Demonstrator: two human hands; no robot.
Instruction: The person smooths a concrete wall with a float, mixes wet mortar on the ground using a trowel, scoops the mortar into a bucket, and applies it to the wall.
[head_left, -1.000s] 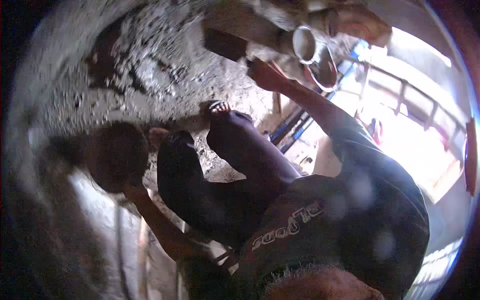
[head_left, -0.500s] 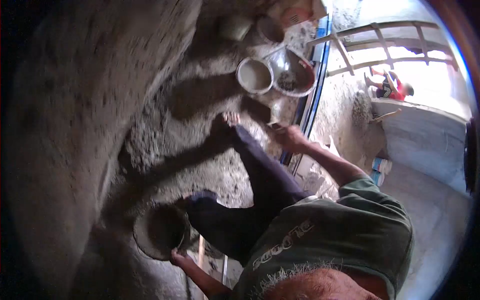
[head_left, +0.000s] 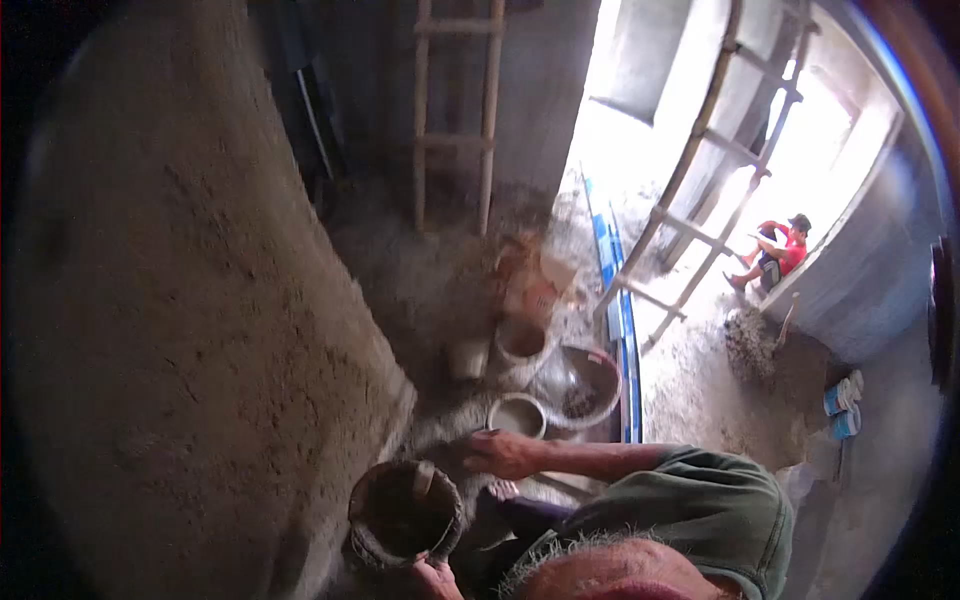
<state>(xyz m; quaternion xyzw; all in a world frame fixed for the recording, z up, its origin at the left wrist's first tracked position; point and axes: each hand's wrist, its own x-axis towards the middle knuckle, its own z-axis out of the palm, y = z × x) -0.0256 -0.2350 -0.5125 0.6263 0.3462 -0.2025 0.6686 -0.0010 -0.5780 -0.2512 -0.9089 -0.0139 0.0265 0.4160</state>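
A dark round basin (head_left: 452, 535) stands by the foot of the rough wall at lower centre, and my left hand (head_left: 435, 578) is closed on its near rim. My right hand (head_left: 503, 455) is closed in a fist above and to the right of the basin, at the end of an outstretched arm. A pale, narrow piece, seemingly the blade of a trowel (head_left: 423, 479), shows inside the basin. The stretch between it and my fist is too dark to make out. My legs are mostly hidden below my arm.
Beyond my right hand stand a whitish bucket (head_left: 517, 402), a wide bowl (head_left: 608, 400) with dark stuff in it and another bucket (head_left: 522, 345). Wooden ladders (head_left: 487, 140) lean farther off. A person in red (head_left: 790, 255) sits by the bright opening. The plastered wall (head_left: 200, 330) rises on the left.
My view has tilted up, showing the ladders. My right hand with the trowel has swung from beside the buckets towards the basin. My left hand still grips the rim.
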